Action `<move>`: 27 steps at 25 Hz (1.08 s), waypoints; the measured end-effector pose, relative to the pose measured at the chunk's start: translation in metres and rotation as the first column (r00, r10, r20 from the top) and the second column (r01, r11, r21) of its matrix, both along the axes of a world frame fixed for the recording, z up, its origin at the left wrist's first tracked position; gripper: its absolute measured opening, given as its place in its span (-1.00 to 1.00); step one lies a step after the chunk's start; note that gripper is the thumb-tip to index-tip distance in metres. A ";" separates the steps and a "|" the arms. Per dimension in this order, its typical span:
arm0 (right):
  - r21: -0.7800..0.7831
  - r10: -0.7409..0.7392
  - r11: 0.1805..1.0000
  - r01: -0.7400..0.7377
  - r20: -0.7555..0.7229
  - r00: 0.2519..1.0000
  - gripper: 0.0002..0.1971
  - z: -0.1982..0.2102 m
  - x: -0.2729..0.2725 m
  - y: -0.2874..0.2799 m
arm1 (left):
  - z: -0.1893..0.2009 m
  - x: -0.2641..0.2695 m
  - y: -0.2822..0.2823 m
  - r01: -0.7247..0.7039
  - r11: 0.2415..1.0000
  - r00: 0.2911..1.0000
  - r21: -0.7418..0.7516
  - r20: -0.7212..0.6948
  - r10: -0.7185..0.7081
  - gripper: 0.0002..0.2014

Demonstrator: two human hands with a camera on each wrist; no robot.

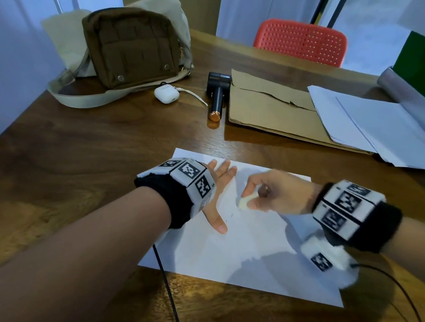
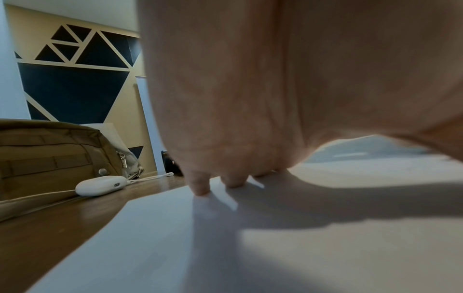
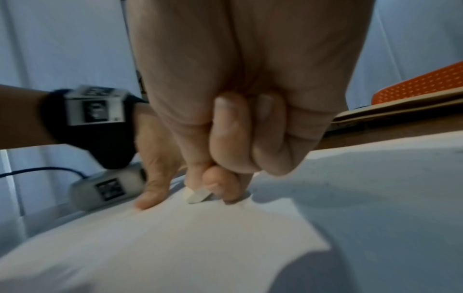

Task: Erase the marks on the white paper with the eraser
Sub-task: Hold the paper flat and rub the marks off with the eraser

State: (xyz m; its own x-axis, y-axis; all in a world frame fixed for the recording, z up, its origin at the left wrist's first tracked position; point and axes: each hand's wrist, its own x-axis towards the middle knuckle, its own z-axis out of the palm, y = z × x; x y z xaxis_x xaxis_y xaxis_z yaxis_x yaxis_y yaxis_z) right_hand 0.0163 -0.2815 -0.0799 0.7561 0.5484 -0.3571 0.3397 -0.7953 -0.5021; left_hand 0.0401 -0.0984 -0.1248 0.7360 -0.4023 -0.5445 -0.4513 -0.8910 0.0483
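We pinched the eraser (image 1: pixel 244 202) in our right hand (image 1: pixel 274 193) at centre frame, left hand (image 1: pixel 216 199) spread flat on the white paper (image 1: pixel 241 256); faint marks (image 1: pixel 229 217) beside our thumb remained, so erasing seemed unfinished.

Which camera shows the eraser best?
The head view: the eraser shows pale and unobstructed, pinched by the right hand over the paper. The right wrist view shows only its tip; the left wrist view shows none.

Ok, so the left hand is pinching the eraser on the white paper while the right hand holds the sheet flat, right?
Hands swapped: the head view shows the right hand pinching the eraser on the paper, the left hand holding it flat.
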 end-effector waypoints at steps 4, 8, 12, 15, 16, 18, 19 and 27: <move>-0.057 0.043 0.997 -0.044 -0.009 0.999 -0.92 0.000 -0.008 -0.006 | 0.004 -0.004 -0.002 -0.015 1.000 1.000 0.015 -0.021 0.016 0.40; -0.026 -0.077 0.996 0.081 0.138 0.988 -0.94 0.003 0.015 0.011 | 0.010 -0.010 -0.004 -0.048 0.997 0.997 -0.059 -0.064 0.044 0.40; -0.087 0.058 0.994 -0.063 -0.061 0.996 -0.85 0.005 -0.005 -0.007 | 0.003 -0.004 0.000 -0.020 1.000 1.000 0.009 -0.022 0.020 0.38; -0.127 0.063 0.990 -0.065 -0.017 0.998 -0.87 0.009 0.006 0.002 | 0.004 -0.004 -0.001 -0.008 1.000 1.000 0.015 -0.025 0.008 0.38; -0.113 0.026 0.993 -0.019 0.053 0.998 -0.88 0.009 0.014 0.008 | 0.004 -0.005 -0.003 -0.006 1.000 1.000 0.005 -0.028 0.006 0.36; -0.061 -0.041 0.997 0.047 0.096 0.994 -0.86 0.010 0.022 0.013 | 0.005 -0.004 -0.003 -0.016 1.000 0.999 -0.009 -0.028 0.016 0.35; -0.041 -0.035 0.998 0.038 0.068 0.997 -0.85 0.008 0.021 0.010 | 0.003 -0.003 -0.002 -0.018 1.000 1.000 -0.002 -0.025 0.018 0.36; -0.060 -0.038 0.997 0.040 0.027 0.999 -0.90 0.010 0.021 0.011 | -0.004 0.000 0.000 -0.020 1.000 1.000 0.005 -0.024 0.020 0.39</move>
